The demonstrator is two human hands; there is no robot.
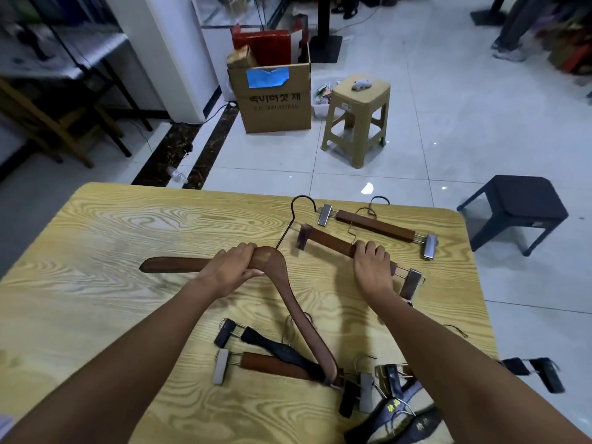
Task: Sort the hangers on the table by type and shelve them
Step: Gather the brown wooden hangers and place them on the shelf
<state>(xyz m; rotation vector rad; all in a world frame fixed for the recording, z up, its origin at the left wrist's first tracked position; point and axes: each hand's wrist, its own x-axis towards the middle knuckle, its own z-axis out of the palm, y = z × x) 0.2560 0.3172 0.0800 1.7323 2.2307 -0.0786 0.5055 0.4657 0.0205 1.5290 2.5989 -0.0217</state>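
Left hand (229, 272) grips coat hanger (298, 312); cardboard box (275, 105) holds red bag (262, 48).

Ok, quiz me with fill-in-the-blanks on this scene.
The left hand grips the curved brown wooden coat hanger, whose wire hook is ___.
The right hand grips a brown wooden bar hanger with two ___.
On the floor, the beige plastic stool stands beside a ___ box.
Missing: black; clips; cardboard.

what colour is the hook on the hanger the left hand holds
Black. The hook on that brown hanger shows best in the head view.
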